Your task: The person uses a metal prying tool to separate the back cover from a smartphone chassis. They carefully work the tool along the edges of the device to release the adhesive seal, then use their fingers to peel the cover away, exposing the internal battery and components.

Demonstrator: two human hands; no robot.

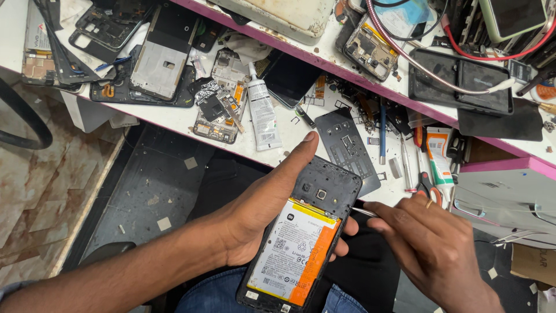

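left hand is cradling the opened phone over the lap, just below the white bench, back cover already off, battery still seated, right hand pinching a thin metal tool at the phone's right edge.

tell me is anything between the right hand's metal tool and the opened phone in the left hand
Nothing visible. The right hand holds a thin metal tool whose tip already meets the right edge of the opened phone, which the left hand cradles.
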